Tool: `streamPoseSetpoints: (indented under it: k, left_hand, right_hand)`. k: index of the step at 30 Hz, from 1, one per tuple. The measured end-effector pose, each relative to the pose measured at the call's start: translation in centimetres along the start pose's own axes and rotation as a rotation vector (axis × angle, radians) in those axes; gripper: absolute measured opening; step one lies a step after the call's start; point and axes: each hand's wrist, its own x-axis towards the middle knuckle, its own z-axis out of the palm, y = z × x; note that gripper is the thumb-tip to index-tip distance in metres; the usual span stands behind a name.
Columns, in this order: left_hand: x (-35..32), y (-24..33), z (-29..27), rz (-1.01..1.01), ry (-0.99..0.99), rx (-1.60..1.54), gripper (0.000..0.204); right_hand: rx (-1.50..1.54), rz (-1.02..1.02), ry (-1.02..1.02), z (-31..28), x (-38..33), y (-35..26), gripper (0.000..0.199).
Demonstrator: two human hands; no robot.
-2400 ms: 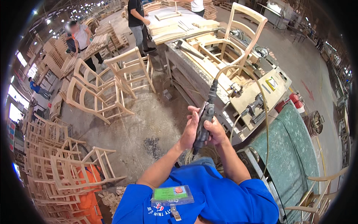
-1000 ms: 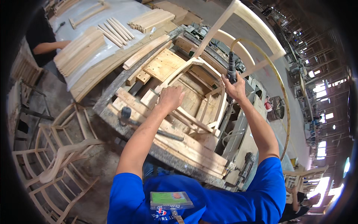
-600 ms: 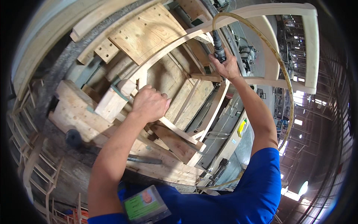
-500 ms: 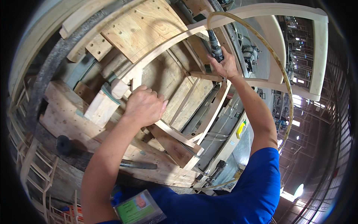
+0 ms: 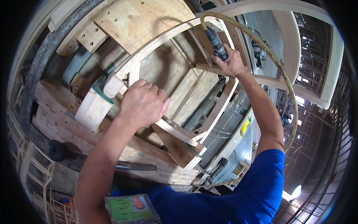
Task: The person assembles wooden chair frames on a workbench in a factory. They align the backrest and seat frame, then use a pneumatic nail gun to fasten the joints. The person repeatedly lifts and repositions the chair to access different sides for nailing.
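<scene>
Your left hand [image 5: 141, 102] is closed over the curved rail of the bare wooden chair frame [image 5: 209, 112], pinning it against the plywood jig [image 5: 130, 22] on the counter [image 5: 56, 112], just right of a pale wooden clamp block [image 5: 93, 106]. Your right hand [image 5: 229, 63] is wrapped around the body of a dark pneumatic hand tool [image 5: 215, 41], whose tan air hose [image 5: 276, 67] loops out from its far end and arcs down your right side. The tool's nose is hidden behind your hand, so whether it is touching the wood cannot be made out. This looks like the working step itself: you are bracing the frame and bringing the tool to the far rail where it meets the chair back. The next move calls for steady downward pressure from your left hand and a square approach with the tool, keeping the hose from snagging the backrest. A black-headed mallet [image 5: 59, 151] lies at the near edge.
</scene>
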Motion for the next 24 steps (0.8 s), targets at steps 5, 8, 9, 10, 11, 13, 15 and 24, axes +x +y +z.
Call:
streamPoseSetpoints:
  k: [5,8,9,10,11,13,15,24]
  left_hand:
    - [-0.3,-0.3,0.0,0.013,-0.035,-0.001,0.031]
    - [-0.4,-0.4,0.0,0.018,-0.030,-0.007,0.032]
    - [-0.4,-0.4,0.0,0.020,-0.022,-0.010,0.032]
    - [-0.4,-0.4,0.1,0.023,-0.014,-0.013,0.032]
    - [-0.5,-0.4,0.0,0.020,-0.014,-0.012,0.031]
    - [-0.4,-0.3,0.0,0.021,-0.009,-0.016,0.031]
    - [-0.4,-0.2,0.0,0.013,-0.032,-0.013,0.031]
    - [-0.1,-0.1,-0.2,-0.018,-0.060,0.013,0.033]
  right_hand:
    - [-0.063,-0.024,-0.076,0.6,0.1,0.2,0.054]
    - [-0.045,-0.014,-0.085,0.8,0.3,0.3,0.054]
    - [-0.033,-0.013,-0.080,0.8,0.5,0.1,0.053]
    - [-0.040,-0.008,-0.079,0.9,0.7,0.0,0.053]
    - [-0.047,-0.002,-0.077,0.8,0.8,-0.1,0.052]
    - [-0.039,-0.032,-0.059,0.6,1.1,-0.1,0.043]
    - [-0.024,-0.029,-0.093,-0.2,1.1,-0.3,0.043]
    - [0.068,0.063,-0.010,-0.4,-0.2,-0.3,0.042]
